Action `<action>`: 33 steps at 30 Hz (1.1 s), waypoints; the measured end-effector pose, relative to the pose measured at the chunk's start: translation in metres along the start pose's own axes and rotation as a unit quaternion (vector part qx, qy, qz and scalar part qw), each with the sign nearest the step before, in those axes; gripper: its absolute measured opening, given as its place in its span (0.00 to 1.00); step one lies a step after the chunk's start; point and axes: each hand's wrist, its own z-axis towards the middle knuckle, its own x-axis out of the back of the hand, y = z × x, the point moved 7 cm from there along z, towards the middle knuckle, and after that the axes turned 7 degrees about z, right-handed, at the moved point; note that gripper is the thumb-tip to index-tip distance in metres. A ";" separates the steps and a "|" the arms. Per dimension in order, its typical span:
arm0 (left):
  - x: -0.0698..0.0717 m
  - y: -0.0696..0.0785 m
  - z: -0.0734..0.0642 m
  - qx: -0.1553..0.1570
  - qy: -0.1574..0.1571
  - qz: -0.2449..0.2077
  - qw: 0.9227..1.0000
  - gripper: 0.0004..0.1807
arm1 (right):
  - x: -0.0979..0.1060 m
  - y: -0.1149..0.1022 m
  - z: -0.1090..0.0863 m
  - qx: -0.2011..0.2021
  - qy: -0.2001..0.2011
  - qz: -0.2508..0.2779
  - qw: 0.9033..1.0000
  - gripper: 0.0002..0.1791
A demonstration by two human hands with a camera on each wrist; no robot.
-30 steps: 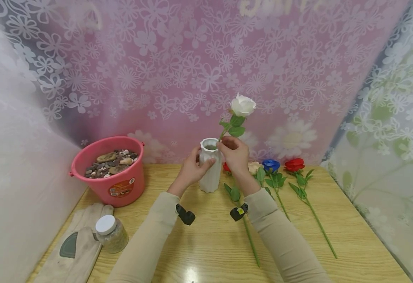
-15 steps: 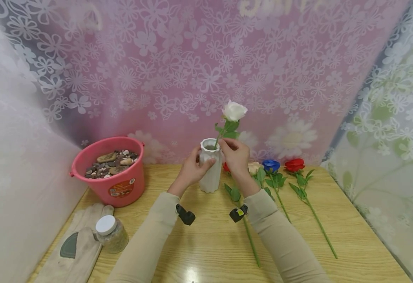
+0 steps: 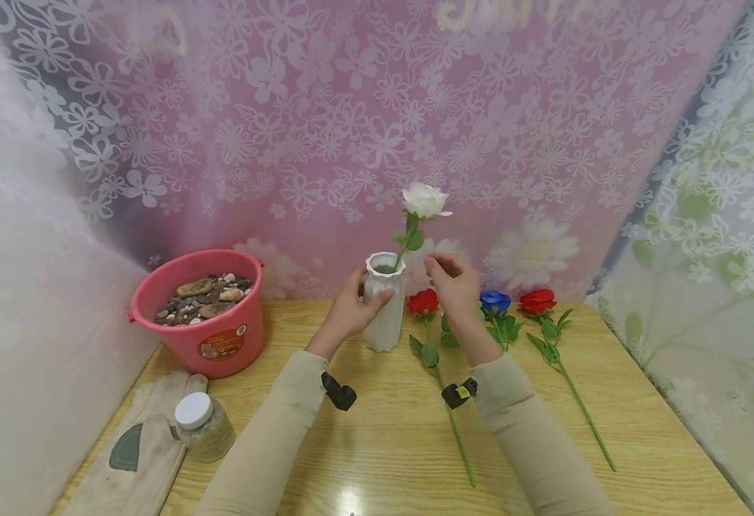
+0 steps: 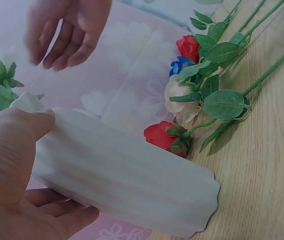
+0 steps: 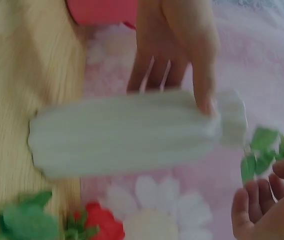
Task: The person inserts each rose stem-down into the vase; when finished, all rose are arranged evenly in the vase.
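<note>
Head view, centre: the left hand (image 3: 350, 312) is gripping the vase (image 3: 383, 326), one white rose (image 3: 425, 201) already standing inside; the loosely curled right hand (image 3: 456, 292) is holding nothing. Left wrist view, right side: four roses (image 4: 179, 99) are lying outside the vase. Right wrist view: blur is softening everything; the white bloom isn't showing.

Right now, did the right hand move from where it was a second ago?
Yes. In the head view, the right hand has moved right, away from the white fluted vase, which stands where it was. It no longer holds the white rose.
</note>
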 end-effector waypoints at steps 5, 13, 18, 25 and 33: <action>-0.001 -0.001 0.000 0.006 -0.003 0.000 1.000 0.46 | 0.030 0.010 0.007 -0.027 -0.034 0.002 0.999 0.20; 0.001 -0.001 -0.001 0.009 -0.007 0.009 1.000 0.46 | 0.072 0.023 0.008 -0.044 -0.038 -0.005 0.998 0.22; 0.001 0.002 -0.002 0.008 -0.009 0.003 1.000 0.46 | 0.099 0.030 0.006 -0.048 -0.030 -0.011 0.998 0.22; 0.000 0.002 -0.003 0.009 -0.010 -0.004 1.000 0.46 | 0.140 0.044 0.008 -0.070 -0.019 -0.002 0.997 0.21; 0.000 0.002 -0.001 0.011 -0.007 -0.004 1.000 0.45 | 0.176 0.039 0.000 -0.089 -0.012 0.068 0.994 0.11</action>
